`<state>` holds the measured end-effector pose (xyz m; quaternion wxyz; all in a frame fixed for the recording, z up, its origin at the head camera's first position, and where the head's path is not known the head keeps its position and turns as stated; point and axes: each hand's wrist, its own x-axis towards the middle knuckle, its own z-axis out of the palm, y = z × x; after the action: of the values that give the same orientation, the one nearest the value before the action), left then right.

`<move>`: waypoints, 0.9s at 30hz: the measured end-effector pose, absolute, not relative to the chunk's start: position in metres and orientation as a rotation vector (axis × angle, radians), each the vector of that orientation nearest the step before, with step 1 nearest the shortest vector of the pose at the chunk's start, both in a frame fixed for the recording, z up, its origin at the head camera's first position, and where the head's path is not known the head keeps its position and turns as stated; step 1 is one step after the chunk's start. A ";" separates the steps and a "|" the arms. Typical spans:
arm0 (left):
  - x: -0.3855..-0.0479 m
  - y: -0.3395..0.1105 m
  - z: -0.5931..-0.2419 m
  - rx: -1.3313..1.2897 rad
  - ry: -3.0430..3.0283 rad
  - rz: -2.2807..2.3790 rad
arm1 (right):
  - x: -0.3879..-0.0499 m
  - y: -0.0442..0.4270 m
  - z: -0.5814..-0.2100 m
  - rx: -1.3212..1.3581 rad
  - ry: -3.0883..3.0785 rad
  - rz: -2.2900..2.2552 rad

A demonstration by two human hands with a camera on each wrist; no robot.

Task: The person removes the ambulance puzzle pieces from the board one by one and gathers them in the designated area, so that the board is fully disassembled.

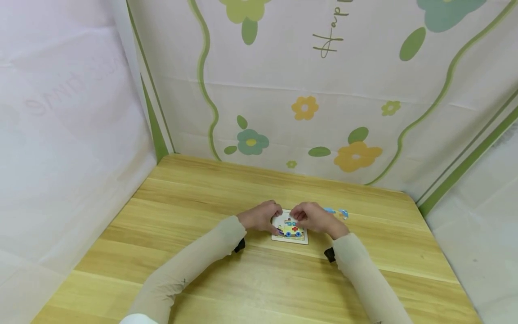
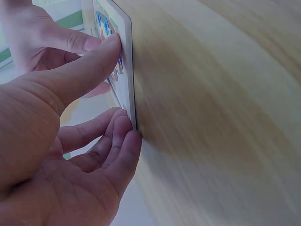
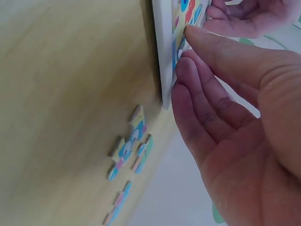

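Ambulance jigsaw (image 1: pixel 290 228): flat, square, white-bordered. Left hand (image 1: pixel 260 217) grips its edge; right hand (image 1: pixel 314 218) touches it, grip indeterminable. Knobbed pieces (image 1: pixel 343 213) lie to its right.

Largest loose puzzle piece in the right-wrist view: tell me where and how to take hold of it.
Pinch the puzzle piece by opposite edges, probably best from above with the right hand: it lies flat and thin on the table, so only its rim offers grip, and another piece lies close alongside.
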<state>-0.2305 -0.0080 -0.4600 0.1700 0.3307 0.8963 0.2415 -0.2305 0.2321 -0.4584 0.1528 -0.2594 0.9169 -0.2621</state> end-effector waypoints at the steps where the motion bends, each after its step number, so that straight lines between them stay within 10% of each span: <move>1: -0.230 -0.008 -0.460 0.941 2.545 0.686 | -0.230 0.233 -0.459 -0.741 2.633 -0.752; 27: -0.230 0.010 -0.467 0.997 2.596 0.695 | -0.225 0.238 -0.468 -0.725 2.626 -0.865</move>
<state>-0.2297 0.0096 -0.4674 0.1371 0.3444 0.8972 0.2402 -0.2248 0.2379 -0.4682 0.1410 -0.2512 0.9095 -0.2996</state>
